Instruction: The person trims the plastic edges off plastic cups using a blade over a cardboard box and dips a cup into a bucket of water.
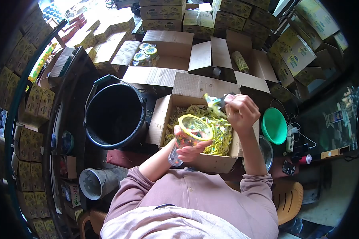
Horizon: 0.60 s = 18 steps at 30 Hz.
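My left hand [189, 149] is wrapped round a clear plastic jar [195, 128] with a yellow rim, tilted over the open carton in front of me. A few coloured pieces show through its wall. My right hand [243, 111] is closed, raised above the carton's right side, holding small yellow-green wrapped pieces [215, 103] that are blurred by motion. Below both hands, the cardboard carton [158, 121] is filled with a heap of yellow-green wrapped pieces [223, 139].
A large black bucket [115, 113] stands left of the carton, and a grey bucket [93, 184] lower left. A green bowl [274, 125] sits at right. Behind are an open carton [167, 38] with lidded jars [145, 53] and another with stacked yellow lids [240, 62].
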Tool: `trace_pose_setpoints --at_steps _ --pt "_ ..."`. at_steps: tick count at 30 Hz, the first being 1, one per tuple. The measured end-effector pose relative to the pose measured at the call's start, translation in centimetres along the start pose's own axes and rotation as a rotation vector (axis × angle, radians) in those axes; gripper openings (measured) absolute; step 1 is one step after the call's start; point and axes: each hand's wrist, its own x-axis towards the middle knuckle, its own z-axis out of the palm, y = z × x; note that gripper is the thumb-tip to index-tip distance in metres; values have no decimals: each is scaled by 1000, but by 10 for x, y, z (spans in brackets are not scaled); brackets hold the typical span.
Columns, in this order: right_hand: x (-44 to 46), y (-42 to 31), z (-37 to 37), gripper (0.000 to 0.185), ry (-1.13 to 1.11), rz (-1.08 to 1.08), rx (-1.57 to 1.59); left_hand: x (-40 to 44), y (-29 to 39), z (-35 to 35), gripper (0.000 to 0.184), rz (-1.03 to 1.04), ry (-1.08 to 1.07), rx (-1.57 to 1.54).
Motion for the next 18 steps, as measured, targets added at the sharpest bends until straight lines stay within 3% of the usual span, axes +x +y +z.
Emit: trace_pose_setpoints --at_steps 2,3,5,7,9,12,15,18 --pt "-11 10 -4 14 -48 129 -54 -6 5 0 57 -16 -24 144" --pt "-16 14 -7 16 -228 205 -37 -8 8 3 60 -24 -35 217" --pt "-28 23 -10 21 -589 351 -1 -15 14 19 61 -34 135 517" --pt "-69 23 -11 33 -1169 480 -433 -10 18 38 61 -18 327 909" --pt "-89 18 -8 35 -1332 668 -603 -2 25 58 60 -137 537 1338" --pt "-89 10 -26 21 -1176 582 -477 6 12 71 62 128 801 1749" --pt "-74 12 -31 31 -914 851 43 10 8 70 65 364 901 1946" --pt "-54 -6 -32 23 -550 856 168 5 10 60 61 554 970 2038"
